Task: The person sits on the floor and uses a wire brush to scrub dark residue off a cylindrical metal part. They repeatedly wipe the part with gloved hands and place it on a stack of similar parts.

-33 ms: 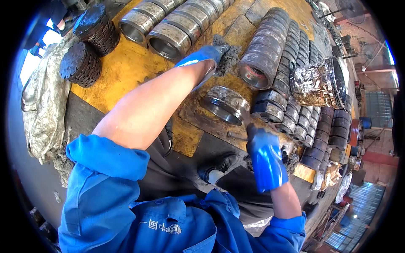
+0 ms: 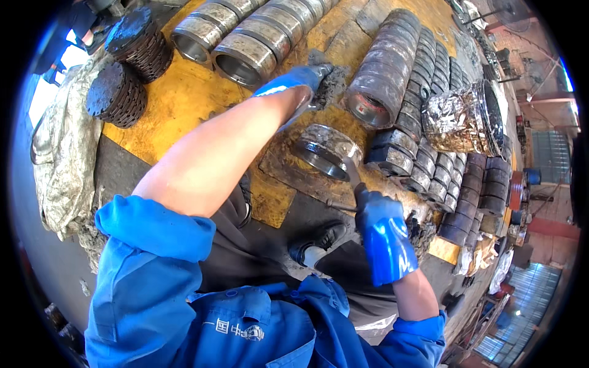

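Note:
My left hand point(image 2: 307, 78), in a blue glove, is closed on a dark, grimy rag point(image 2: 332, 87) over the yellow work surface point(image 2: 184, 86). Below it lies a wide metal ring point(image 2: 328, 152), shiny in patches and tilted so that its bore shows. In my right hand point(image 2: 383, 230), gloved in blue too, is a narrow flat bar-like tool point(image 2: 352, 172). Its tip is at the ring's right edge; whether they touch I cannot tell. A thin dark rod point(image 2: 340, 207) juts out left of this hand; what it belongs to is hidden.
Rows of large metal rings point(image 2: 245, 58) lie on their sides at the far left. Dark stacked rings point(image 2: 383, 73) and a smeared bucket point(image 2: 460, 119) stand to the right. Two round chain-like stacks point(image 2: 116, 95) and a pale sack point(image 2: 61, 147) are at left. My shoe point(image 2: 325, 236) shows below.
My right hand has shifted slightly toward me and left, and the tool's angle has changed a little. The left hand and rag look the same.

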`<state>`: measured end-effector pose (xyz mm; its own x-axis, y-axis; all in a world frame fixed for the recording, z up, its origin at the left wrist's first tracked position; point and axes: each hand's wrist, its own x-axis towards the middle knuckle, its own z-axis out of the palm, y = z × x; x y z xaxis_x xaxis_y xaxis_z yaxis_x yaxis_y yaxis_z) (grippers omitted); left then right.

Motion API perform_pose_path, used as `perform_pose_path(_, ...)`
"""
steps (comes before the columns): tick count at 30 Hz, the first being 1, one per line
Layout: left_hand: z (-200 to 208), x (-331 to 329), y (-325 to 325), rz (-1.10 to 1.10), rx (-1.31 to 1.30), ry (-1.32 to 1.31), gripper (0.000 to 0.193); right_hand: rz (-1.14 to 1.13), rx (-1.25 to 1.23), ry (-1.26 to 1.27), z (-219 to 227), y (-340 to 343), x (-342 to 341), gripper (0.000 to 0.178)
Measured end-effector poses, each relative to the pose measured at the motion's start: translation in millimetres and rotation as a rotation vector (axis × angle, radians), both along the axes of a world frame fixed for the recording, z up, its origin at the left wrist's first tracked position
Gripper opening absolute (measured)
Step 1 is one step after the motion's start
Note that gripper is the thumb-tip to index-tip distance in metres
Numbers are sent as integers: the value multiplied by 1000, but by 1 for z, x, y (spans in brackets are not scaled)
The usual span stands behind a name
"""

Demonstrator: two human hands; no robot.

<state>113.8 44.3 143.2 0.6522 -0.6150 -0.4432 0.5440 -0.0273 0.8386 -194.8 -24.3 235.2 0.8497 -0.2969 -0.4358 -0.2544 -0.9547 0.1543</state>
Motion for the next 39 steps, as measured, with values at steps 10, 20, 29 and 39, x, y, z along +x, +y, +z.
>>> perform_pose_path(10, -18, -4, -31, -154, -93, 146, 32, -498, 58, -272, -25, -48, -35, 31)
perform_pose_path(20, -3, -30, -32, -248, -125, 270, 37, -1029, 935, -846, -138, -81, -111, 35)
perform_pose_path(29, -16, -24, -41, -394, -120, 167, 43, -1211, 873, -866, -101, -77, -116, 23)
perform_pose_path(39, -15, -41, -38, -412, -40, 147, 41, -961, 522, -737, -85, -30, -128, 21)
